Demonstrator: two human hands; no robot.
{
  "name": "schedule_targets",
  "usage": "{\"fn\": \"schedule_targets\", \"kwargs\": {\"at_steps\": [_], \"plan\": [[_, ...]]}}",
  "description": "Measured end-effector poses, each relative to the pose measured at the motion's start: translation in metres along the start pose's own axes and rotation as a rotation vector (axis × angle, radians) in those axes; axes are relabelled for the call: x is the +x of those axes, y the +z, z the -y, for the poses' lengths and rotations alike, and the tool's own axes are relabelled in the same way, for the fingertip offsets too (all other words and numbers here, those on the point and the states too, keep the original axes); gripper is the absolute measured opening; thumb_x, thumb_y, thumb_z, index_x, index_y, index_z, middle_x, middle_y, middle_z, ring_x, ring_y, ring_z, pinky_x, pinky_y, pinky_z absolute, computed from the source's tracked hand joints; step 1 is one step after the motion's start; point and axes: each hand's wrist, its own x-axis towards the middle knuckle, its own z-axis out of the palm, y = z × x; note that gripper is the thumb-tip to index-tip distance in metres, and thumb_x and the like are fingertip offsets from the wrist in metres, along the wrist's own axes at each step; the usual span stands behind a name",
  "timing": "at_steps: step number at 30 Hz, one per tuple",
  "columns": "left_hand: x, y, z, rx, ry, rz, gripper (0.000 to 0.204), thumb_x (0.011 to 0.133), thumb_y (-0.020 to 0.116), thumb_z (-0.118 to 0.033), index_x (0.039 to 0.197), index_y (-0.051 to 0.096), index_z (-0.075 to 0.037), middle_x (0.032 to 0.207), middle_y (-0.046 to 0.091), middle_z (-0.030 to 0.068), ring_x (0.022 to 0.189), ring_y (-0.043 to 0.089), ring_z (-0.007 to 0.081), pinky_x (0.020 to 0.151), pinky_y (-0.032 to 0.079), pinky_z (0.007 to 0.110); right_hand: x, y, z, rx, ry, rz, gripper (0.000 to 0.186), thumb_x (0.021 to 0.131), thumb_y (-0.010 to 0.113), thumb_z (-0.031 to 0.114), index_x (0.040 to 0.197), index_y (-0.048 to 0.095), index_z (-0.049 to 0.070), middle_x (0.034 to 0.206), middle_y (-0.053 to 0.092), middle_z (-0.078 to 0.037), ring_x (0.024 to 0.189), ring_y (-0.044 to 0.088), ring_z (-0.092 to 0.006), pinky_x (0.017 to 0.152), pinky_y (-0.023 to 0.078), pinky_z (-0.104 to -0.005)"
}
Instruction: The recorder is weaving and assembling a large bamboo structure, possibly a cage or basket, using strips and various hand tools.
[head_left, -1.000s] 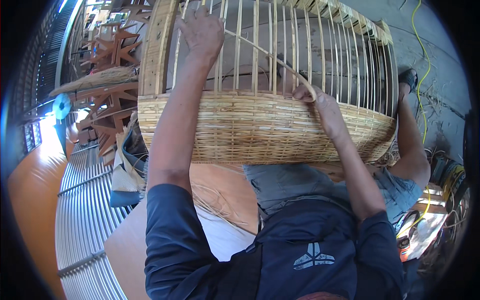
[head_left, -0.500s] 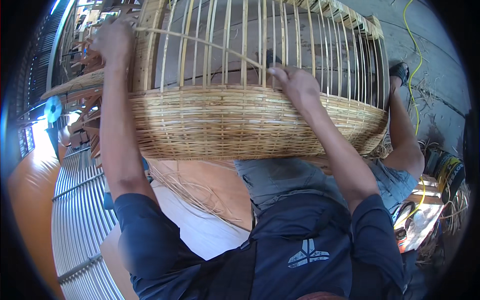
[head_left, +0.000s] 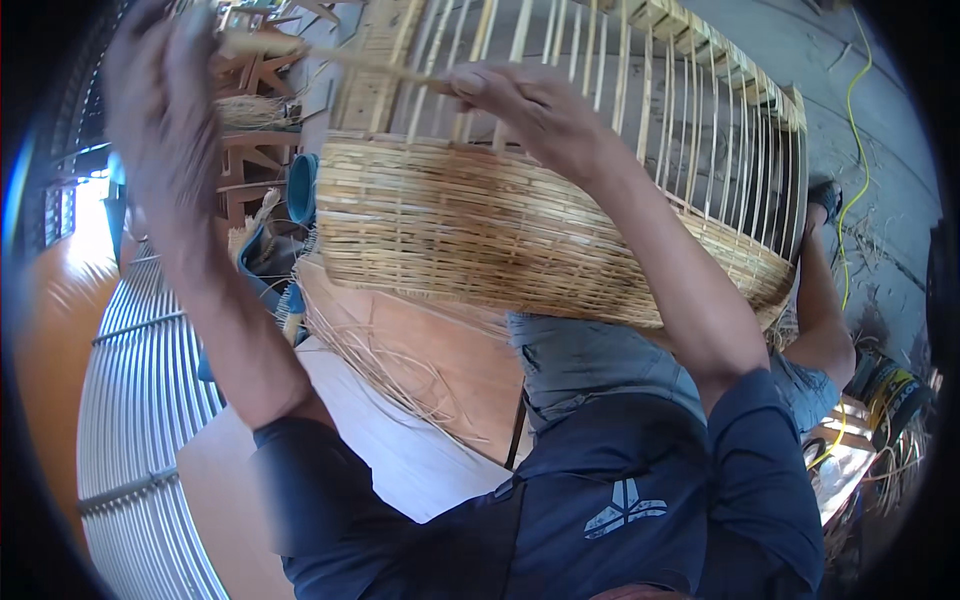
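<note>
In front of me stands a large woven cane frame, its near side closely woven below and bare upright rods above. My right hand is closed, with thumb and finger pinching a pale cane strip over the near rods. The strip runs left from there, past the frame's left end, to the fingers of my left hand. That hand is raised at the upper left and blurred, and it appears closed on the strip's other end.
Loose cane strips lie on a brown board below the frame. Brown wooden pieces and a teal cylindrical container stand left of it. A yellow cord crosses the floor at right, and a corrugated metal sheet lies at left.
My left hand has come down and left, looking larger. My right hand has moved left and up along the strip. The frame now appears farther right and tilted in view.
</note>
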Motion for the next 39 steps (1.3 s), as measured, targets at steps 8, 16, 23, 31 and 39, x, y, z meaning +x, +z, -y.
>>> {"fn": "schedule_targets", "kwargs": {"at_steps": [8,16,23,31,39], "plan": [[-0.054,0.174,-0.002,0.047,0.059,0.396,0.026,0.088,0.047,-0.024,0.106,0.063,-0.013,0.118,0.054,0.0137,0.108,0.052,0.0304,0.088,0.044,0.039,-0.057,-0.008,-0.026,-0.316,0.471,-0.32,0.03,0.088,0.051,0.028,0.089,0.063,0.001,0.068,0.06,-0.017,0.063,0.059,-0.029,0.063,0.045,-0.0379],[-0.069,0.195,-0.02,0.111,0.124,0.618,0.025,0.084,0.05,-0.024,0.101,0.066,-0.015,0.135,0.04,0.0111,0.129,0.026,0.042,0.101,0.026,0.056,-0.062,0.003,-0.067,-0.374,0.406,-0.193,0.022,0.09,0.052,0.021,0.1,0.062,0.004,0.067,0.061,-0.011,0.061,0.06,-0.0192,0.059,0.046,-0.0315],[-0.056,0.144,-0.007,0.053,-0.011,0.467,0.02,0.08,0.057,-0.018,0.09,0.063,-0.003,0.109,0.059,0.0119,0.098,0.056,0.0293,0.083,0.045,0.038,-0.02,-0.002,-0.053,-0.717,0.405,-0.075,0.027,0.091,0.049,0.029,0.097,0.061,0.006,0.079,0.063,-0.016,0.072,0.06,-0.0327,0.064,0.048,-0.0376],[-0.063,0.124,-0.036,0.294,-0.616,0.735,0.042,0.086,0.046,-0.037,0.104,0.059,-0.001,0.097,0.062,0.0236,0.094,0.059,0.0393,0.082,0.045,0.044,0.011,-0.018,-0.037,-0.633,0.384,0.083,0.027,0.091,0.048,0.027,0.106,0.062,0.009,0.087,0.065,-0.016,0.08,0.062,-0.0318,0.072,0.048,-0.0399],[-0.053,0.138,-0.037,0.319,-0.734,0.677,0.048,0.084,0.05,-0.045,0.098,0.062,-0.001,0.094,0.065,0.0213,0.091,0.062,0.0353,0.081,0.045,0.045,0.01,-0.024,-0.035,-0.491,0.373,0.09,0.027,0.089,0.049,0.023,0.105,0.064,0.007,0.096,0.064,-0.017,0.09,0.061,-0.0332,0.082,0.047,-0.0397]]}}
